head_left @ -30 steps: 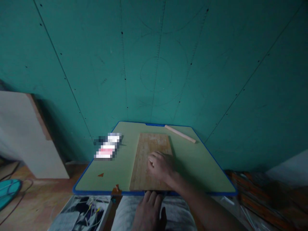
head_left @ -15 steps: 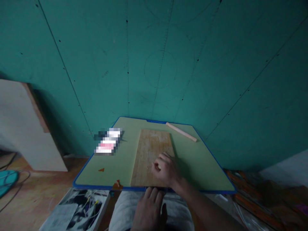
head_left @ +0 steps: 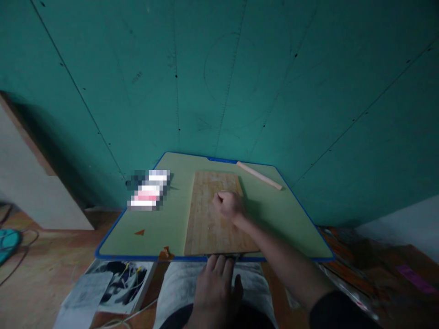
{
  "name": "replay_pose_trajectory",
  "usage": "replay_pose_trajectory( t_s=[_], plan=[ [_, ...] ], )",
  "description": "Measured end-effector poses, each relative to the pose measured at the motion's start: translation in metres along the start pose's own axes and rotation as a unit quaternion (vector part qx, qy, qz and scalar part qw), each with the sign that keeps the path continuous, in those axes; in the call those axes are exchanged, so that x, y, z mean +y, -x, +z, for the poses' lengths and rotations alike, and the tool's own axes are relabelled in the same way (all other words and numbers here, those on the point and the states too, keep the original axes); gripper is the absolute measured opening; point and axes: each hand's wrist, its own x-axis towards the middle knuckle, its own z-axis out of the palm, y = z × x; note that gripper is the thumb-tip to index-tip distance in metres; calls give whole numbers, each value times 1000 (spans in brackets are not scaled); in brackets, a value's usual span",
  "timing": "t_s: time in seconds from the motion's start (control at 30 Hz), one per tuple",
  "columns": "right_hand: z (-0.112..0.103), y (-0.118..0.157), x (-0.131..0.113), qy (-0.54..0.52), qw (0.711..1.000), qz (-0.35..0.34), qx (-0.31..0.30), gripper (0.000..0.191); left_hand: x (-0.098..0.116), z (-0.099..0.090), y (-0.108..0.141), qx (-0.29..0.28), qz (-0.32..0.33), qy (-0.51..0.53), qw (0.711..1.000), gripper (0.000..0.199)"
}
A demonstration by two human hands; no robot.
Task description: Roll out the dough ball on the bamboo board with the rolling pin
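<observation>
My right hand (head_left: 229,205) is closed in a fist over the right side of a wooden cutting board (head_left: 206,214); what it holds, if anything, is hidden. The board lies lengthwise on a pale green table (head_left: 164,228) with a blue rim. My left hand (head_left: 216,285) is palm down at the table's near edge, fingers stretched forward, thumb apart and fingertips at the board's near end. A tiny pale speck shows on the board below my right fist. Beyond the board, a light wooden rolling pin (head_left: 259,175) lies slanted near the far right corner.
A phone-like object (head_left: 147,191), blurred by pixels, stands at the table's left edge. Brown scraps (head_left: 139,232) lie at the near left. Below is a white box (head_left: 146,283) with cables. A green wall (head_left: 219,91) rises behind the table; a pale panel (head_left: 30,173) leans at left.
My right fist has moved away from me, farther up the board. My left hand stays at the near edge. The whole view has shifted slightly as my head tilts.
</observation>
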Motion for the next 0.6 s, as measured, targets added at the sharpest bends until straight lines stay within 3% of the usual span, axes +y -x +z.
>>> replay_pose_trajectory(
  t_s=[0.17,0.3,0.47,0.6],
  plan=[
    [8,-36,5,14,999,41,-6,34,2,-5,2,23,6,11,1000,15],
    [13,-57,8,5,998,66,0,31,-3,6,4,34,7,4,999,18],
    [15,-58,11,-43,995,88,24,36,-13,18,6,47,-1,-28,998,24],
    [11,-52,21,-107,988,110,35,42,-19,11,6,-6,19,-40,999,24]
  ],
)
